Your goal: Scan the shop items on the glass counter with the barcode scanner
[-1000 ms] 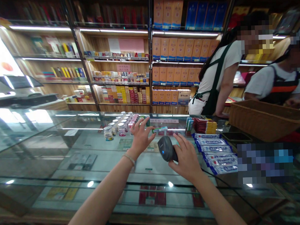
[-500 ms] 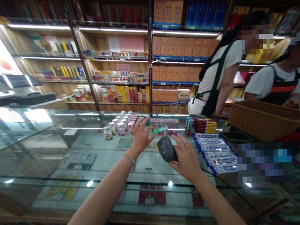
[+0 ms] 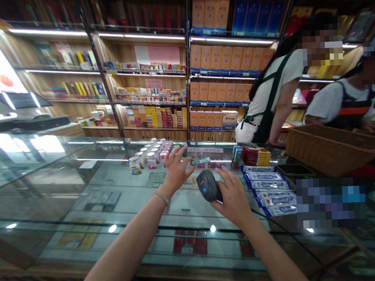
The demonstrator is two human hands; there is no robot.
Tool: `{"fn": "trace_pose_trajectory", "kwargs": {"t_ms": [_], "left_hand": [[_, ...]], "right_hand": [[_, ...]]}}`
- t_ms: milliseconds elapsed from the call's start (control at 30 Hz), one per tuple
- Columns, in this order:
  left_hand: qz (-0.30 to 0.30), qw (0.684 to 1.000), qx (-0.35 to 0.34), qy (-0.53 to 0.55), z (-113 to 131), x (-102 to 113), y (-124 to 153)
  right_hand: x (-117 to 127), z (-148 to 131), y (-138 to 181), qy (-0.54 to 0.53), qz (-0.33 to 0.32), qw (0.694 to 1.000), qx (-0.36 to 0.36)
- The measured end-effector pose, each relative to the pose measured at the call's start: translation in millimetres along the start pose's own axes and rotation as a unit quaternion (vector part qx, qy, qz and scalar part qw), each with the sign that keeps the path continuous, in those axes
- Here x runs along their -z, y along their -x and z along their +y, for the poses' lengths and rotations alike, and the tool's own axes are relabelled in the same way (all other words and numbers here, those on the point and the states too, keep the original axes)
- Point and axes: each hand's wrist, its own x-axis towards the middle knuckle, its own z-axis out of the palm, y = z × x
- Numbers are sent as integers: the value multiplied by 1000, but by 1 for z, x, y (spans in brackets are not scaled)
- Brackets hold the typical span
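Note:
My left hand (image 3: 176, 171) pinches one end of a slim green-and-white pack (image 3: 201, 161) between thumb and finger, just above the glass counter. The other fingers are spread. My right hand (image 3: 234, 196) is wrapped round a dark handheld barcode scanner (image 3: 206, 185), its head pointing left and a small blue light showing on it. The scanner's handle is mostly hidden by my palm. Beyond my left hand stand rows of small lidded bottles (image 3: 151, 160). Right of the scanner lie several blue-and-white long packets (image 3: 271, 191) in a column.
Red and yellow boxes (image 3: 256, 155) are stacked on the glass counter (image 3: 121, 188) near a wicker basket (image 3: 332, 149). A black cable (image 3: 289, 235) trails from the scanner at right. Two people in aprons stand behind the counter, before shelves of boxed goods.
The bright green light on the pack is gone, and a blue light now shows on the scanner. Both hands have stayed in place.

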Motion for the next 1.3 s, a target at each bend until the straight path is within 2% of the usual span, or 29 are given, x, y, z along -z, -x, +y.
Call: {"fn": "trace_pose_trajectory", "kwargs": {"t_ms": [333,700,967,1100,1167,1300], "left_hand": [[-3,1000,3,-3,0,0,1],[1,999,35,5,-4,-2,-1],[-3,999,42,14,-2,1,-2],[-1,999,46,18,-2,3,-3],[0,999,47,19,-1,3,-4],[2,999,47,22,-2,4,-4]], "right_hand": [[-1,0,0,19,-7,1000,-2],[-15,-2,-5,64,-99,993,-21],[-10,-1,-5,57,-166,984,-20],[1,10,-12,48,-203,978,0],[6,20,-23,44,-197,979,-19],[7,38,-59,69,-134,986,-72]]}}
